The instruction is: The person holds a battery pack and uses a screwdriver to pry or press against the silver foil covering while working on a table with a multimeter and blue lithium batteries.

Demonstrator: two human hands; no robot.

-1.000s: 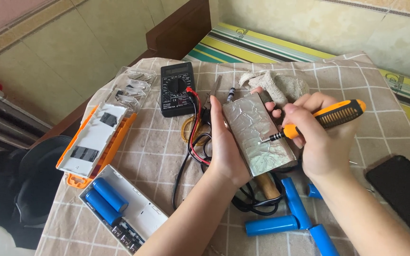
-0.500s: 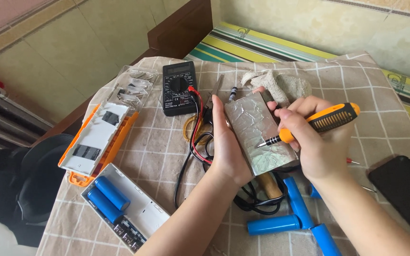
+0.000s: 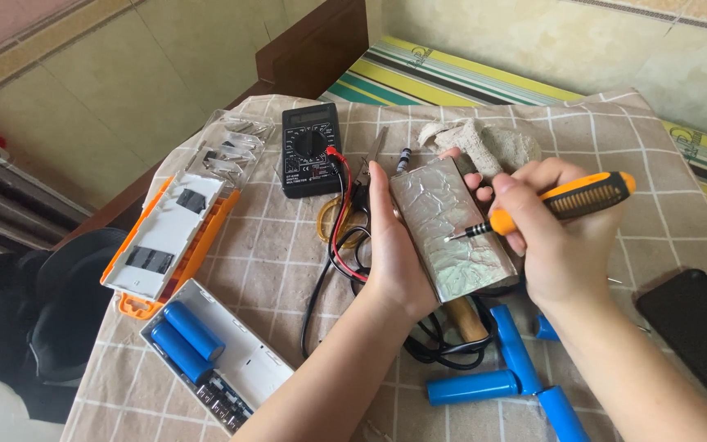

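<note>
Currently bracing foil-wrapped pack point(image 3: 452, 229) upright off the desk point(image 3: 288, 245) in left hand point(image 3: 394, 245), fingers clasped around its edges, steadying it while right hand point(image 3: 558, 237), fingers closed on orange-handled screwdriver point(image 3: 550, 205), is pressing tip into foil face.

Flat black phone point(image 3: 701, 344): cut off by the right edge.
Wooden handle point(image 3: 466, 317): top hidden behind the foil-wrapped block point(image 3: 452, 229).

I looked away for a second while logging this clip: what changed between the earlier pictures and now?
Very little. The right hand keeps the orange-handled screwdriver, its tip shifting slightly left on the crinkled foil-wrapped block. The left hand still grips that block. The black multimeter and blue cylindrical cells lie unmoved.
</note>
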